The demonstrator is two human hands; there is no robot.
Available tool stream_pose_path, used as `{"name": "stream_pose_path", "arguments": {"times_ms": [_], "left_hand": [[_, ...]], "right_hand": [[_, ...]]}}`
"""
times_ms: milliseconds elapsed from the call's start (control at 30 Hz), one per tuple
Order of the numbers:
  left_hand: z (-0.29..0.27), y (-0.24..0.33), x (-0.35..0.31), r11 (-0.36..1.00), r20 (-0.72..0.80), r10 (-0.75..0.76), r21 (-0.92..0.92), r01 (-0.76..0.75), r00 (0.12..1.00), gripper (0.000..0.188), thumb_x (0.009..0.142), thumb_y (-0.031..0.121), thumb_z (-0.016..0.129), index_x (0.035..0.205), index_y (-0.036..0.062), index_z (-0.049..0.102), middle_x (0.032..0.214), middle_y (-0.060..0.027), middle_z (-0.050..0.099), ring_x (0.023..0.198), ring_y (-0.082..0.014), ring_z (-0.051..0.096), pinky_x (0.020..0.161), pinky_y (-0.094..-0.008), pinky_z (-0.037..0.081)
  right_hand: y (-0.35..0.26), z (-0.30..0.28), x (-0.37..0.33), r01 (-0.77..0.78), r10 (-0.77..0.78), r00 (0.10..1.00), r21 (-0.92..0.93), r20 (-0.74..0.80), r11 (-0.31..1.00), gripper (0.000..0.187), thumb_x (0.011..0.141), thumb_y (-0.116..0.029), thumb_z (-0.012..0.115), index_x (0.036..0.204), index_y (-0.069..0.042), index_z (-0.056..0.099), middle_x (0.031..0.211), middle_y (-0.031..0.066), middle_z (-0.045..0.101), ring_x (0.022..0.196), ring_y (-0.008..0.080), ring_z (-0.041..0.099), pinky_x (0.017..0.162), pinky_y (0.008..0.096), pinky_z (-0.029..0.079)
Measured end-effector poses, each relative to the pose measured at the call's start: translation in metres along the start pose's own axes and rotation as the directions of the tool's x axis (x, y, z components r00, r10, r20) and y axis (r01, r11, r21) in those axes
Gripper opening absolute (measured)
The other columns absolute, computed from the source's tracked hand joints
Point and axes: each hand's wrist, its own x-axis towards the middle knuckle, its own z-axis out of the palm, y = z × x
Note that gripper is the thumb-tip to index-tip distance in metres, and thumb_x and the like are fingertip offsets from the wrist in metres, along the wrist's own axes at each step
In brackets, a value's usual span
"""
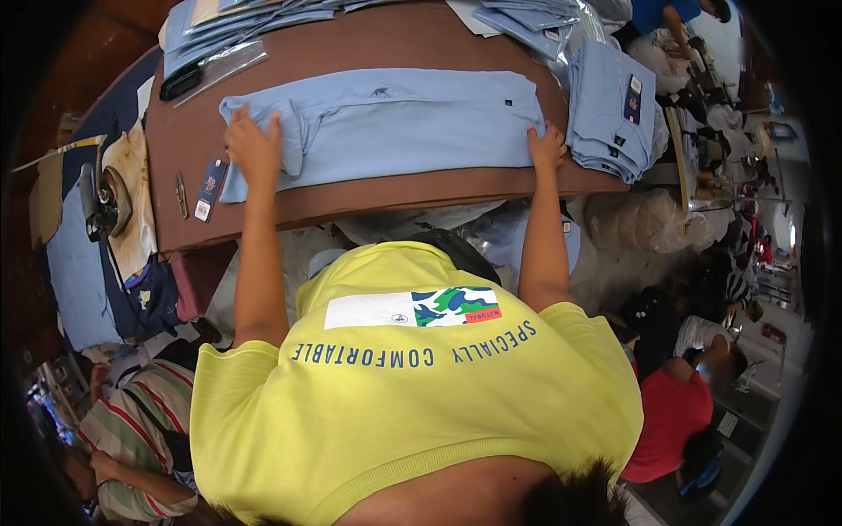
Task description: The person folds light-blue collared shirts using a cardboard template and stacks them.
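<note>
The left hand (253, 145) lies flat with its fingers spread, palm pressed on the folded sleeve end of a light blue shirt (395, 123). The right hand (546, 145) rests at the shirt's opposite end, fingers close together and laid down on the cloth's edge; neither hand pinches anything. The shirt is soft, smooth woven fabric, folded into a long rectangle with a few shallow creases, and it lies across the middle of a brown table (368, 197) with a curved, matte top. Just beside the left hand, a dark blue card hang tag (210, 188) lies on the wood, and a small pair of metal snips (181, 195) lies near it. Just beside the right hand is a stack of folded blue shirts (610, 114), their edges layered, with a tag on top. At the table's far edge lie more folded shirts in clear, glossy plastic bags (224, 48). The person's bare forearms run back to a yellow knit T-shirt (412, 394).
</note>
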Motion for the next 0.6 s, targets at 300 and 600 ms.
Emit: {"name": "stream_pose_path", "arguments": {"times_ms": [300,600], "left_hand": [[-0.026,0.01,0.021,0.946,0.089,0.023,0.32,-0.051,0.996,0.019,0.082,0.026,0.061,0.101,0.0205,0.061,0.119,-0.0088,0.049,0.112,-0.0289,0.044,0.094,-0.0505,0.03],[0.008,0.138,-0.003,0.929,0.137,0.2,-0.34,-0.144,0.97,0.024,0.081,0.014,0.062,0.104,0.0112,0.059,0.114,-0.0092,0.051,0.11,-0.0302,0.046,0.091,-0.0409,0.036]], "right_hand": [[-0.023,-0.01,0.01,0.067,-0.066,0.995,-0.02,0.071,0.998,0.068,0.071,-0.051,0.066,0.122,-0.008,0.052,0.123,0.0164,0.051,0.117,0.0362,0.045,0.093,0.0487,0.039],[-0.037,-0.007,0.04,0.226,-0.324,0.931,0.431,0.169,0.873,0.049,0.068,-0.025,0.07,0.11,-0.002,0.057,0.107,0.0186,0.061,0.1,0.0337,0.059,0.085,0.0398,0.046]]}}
